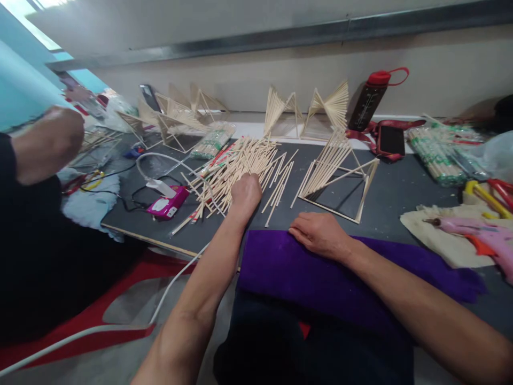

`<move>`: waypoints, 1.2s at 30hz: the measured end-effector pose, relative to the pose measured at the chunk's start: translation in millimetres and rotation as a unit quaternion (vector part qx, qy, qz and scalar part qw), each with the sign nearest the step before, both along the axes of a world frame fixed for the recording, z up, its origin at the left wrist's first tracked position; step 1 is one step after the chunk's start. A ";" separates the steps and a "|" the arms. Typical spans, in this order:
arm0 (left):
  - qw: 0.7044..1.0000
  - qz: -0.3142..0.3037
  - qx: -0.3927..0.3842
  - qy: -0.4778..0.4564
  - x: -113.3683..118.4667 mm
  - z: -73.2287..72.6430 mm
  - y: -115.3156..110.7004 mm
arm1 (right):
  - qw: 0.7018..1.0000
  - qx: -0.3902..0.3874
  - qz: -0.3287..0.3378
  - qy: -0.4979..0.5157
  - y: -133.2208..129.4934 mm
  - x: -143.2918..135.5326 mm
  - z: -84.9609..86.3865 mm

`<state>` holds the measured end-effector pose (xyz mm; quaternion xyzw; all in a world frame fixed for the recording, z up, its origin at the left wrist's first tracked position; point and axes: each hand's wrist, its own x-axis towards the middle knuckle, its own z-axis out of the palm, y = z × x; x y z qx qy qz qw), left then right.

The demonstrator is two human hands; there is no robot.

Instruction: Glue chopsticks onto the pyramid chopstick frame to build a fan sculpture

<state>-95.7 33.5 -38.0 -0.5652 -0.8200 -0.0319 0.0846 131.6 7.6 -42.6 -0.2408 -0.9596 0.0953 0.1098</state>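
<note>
My left hand (246, 194) is closed over the right side of a heap of thin wooden sticks (224, 171); its fingertips are hidden behind the knuckles. Several loose sticks (280, 187) lie just right of it. My right hand (320, 236) rests with curled fingers at the far edge of a purple cloth (276, 262), and whatever is inside it is hidden. Beyond that hand, a stick frame (334, 213) with a fanned row of sticks stands on the dark table (224, 230).
Several finished-looking stick frames (326, 109) line the wall. A bottle (366, 104), a phone (391, 141), bundled sticks (435, 155) and a pink glue gun (465, 225) stand right. A pink power box (168, 203) with a white cable is left, near another person's arm (48, 141).
</note>
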 end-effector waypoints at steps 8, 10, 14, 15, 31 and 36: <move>0.999 0.006 0.029 -0.021 -2.0 6.6 2.1 | 1.000 -0.008 -0.005 -0.008 -0.2 0.3 0.1; 0.998 0.002 0.051 -0.029 -0.1 12.0 0.2 | 1.000 -0.008 -0.003 -0.008 -0.2 0.2 0.1; 0.998 -0.005 0.046 -0.037 1.3 19.9 -3.0 | 1.000 -0.007 -0.006 -0.011 -0.3 0.0 0.8; 0.999 -0.010 0.034 -0.036 1.3 20.4 -4.0 | 1.000 -0.007 -0.007 -0.012 -0.3 0.0 1.0; 0.999 -0.040 0.024 -0.026 7.2 9.1 -13.9 | 0.999 0.023 -0.014 -0.027 -2.0 -0.1 2.3; 0.999 -0.039 0.025 -0.001 -10.7 11.8 8.8 | 0.999 0.019 -0.018 -0.029 -2.1 -0.3 1.8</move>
